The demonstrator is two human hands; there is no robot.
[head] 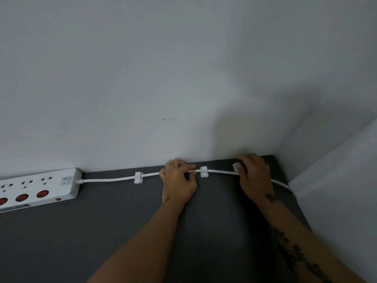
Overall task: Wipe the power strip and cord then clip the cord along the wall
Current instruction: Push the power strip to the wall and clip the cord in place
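Both forearms reach over the dark worktop (102, 231) toward the wall (163, 68); the cord (108, 179) from the strip (38, 186) already sits in two clips (138, 177); wiping looks done; left hand (178, 180) pinches the cord beside the second clip; right hand (255, 176) presses a third clip (236, 166) by the corner.

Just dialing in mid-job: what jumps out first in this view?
A white cord runs along the foot of the wall from the power strip at far left, across the dark surface. The left hand pinches it between two clips, and; the right hand presses a third clip near the corner.
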